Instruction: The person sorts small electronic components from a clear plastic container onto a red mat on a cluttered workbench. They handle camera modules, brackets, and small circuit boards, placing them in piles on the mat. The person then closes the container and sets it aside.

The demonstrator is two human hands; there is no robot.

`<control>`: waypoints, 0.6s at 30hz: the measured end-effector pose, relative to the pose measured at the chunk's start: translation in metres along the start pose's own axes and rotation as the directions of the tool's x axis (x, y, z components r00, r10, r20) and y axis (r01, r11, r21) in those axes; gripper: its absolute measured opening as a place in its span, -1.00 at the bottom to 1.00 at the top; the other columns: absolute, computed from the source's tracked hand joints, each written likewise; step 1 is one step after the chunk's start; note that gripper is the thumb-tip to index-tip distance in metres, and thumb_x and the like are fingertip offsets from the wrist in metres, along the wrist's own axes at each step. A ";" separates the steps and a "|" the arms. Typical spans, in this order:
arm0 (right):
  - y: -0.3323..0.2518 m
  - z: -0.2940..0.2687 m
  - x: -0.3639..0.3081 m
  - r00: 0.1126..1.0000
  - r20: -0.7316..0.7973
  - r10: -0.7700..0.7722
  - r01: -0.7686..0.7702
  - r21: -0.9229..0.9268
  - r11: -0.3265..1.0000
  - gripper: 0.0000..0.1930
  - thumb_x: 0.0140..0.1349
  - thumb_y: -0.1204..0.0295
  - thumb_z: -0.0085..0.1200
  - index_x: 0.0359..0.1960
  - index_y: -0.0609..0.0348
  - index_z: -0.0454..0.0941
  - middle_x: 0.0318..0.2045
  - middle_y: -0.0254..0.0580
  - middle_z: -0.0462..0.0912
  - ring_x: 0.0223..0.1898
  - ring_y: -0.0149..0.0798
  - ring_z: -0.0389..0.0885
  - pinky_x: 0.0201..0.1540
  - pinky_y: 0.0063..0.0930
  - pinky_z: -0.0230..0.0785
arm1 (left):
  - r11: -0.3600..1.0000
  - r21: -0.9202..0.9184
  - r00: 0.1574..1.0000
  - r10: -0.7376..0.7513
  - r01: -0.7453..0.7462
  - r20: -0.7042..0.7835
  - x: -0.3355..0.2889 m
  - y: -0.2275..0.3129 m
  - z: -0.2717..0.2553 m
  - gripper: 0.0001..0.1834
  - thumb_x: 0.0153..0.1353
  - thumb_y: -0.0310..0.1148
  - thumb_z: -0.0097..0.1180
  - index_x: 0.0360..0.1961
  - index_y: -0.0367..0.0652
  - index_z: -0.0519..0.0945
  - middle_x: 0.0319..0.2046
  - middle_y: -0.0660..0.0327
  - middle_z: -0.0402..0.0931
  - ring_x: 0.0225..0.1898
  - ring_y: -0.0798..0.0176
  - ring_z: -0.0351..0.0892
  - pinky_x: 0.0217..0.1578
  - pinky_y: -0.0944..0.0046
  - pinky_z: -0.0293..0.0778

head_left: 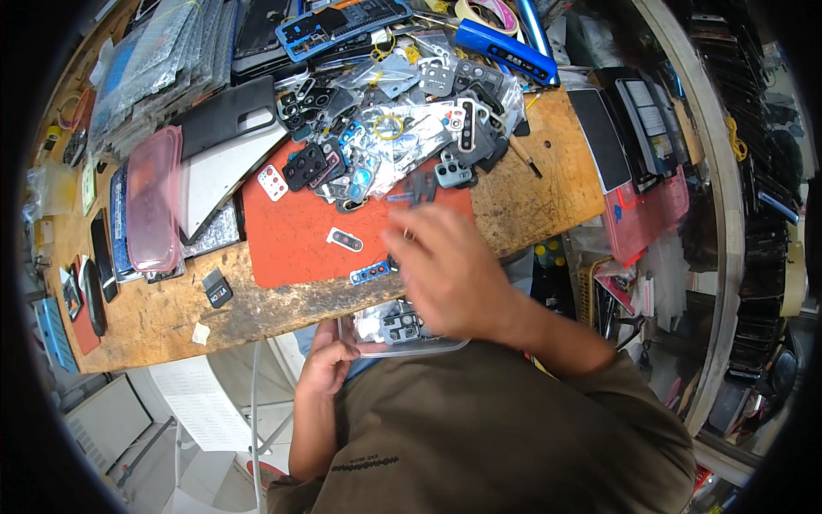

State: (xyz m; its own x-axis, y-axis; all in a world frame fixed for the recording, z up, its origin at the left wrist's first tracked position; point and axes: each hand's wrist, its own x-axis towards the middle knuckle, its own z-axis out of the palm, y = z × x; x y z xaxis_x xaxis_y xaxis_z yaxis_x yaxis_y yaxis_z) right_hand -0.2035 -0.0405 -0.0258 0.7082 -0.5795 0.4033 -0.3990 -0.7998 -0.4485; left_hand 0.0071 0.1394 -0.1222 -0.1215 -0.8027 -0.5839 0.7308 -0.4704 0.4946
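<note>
My left hand (326, 359) grips the left end of a transparent plastic tub (441, 347) below the table's front edge. Inside the tub lie a grey camera lens cover (401, 327) and some plastic bags. My right hand (441, 265), smeared by motion, hovers over the front of the orange mat (287, 244); whether its fingers hold anything is hidden. Beside it is a blue lens strip (370, 273), with a white-edged lens strip (345, 240) farther back on the mat. A heap of phone camera covers and small bags (402, 137) spreads across the mat's far part.
Bubble-wrapped packs (150, 77) and a pink plastic lid (154, 201) stand at the left. A blue cylindrical tool (505, 51) lies at the back. A thin screwdriver-like tool (526, 156) rests right of the heap. A black card-like piece (217, 289) sits near the front edge.
</note>
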 end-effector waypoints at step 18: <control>0.044 -0.021 0.038 0.979 -0.150 0.135 -0.162 -0.185 0.969 -0.44 0.15 0.42 0.45 0.20 0.28 0.61 0.09 0.01 0.57 0.13 0.05 0.51 0.12 -0.06 0.41 | 1.000 -0.013 0.999 0.015 -0.015 0.035 -0.003 -0.002 -0.002 0.18 -0.15 -0.64 0.02 0.67 -0.23 0.05 0.64 0.03 0.01 0.63 -0.11 0.09 0.24 -0.44 0.64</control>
State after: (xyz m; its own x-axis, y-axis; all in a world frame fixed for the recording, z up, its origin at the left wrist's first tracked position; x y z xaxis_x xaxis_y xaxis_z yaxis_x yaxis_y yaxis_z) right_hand -0.2065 -0.1015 -0.0136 0.5522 -0.6994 0.4539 -0.6096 -0.7101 -0.3525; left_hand 0.0072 0.1430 -0.1229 -0.1338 -0.8219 -0.5537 0.7409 -0.4540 0.4949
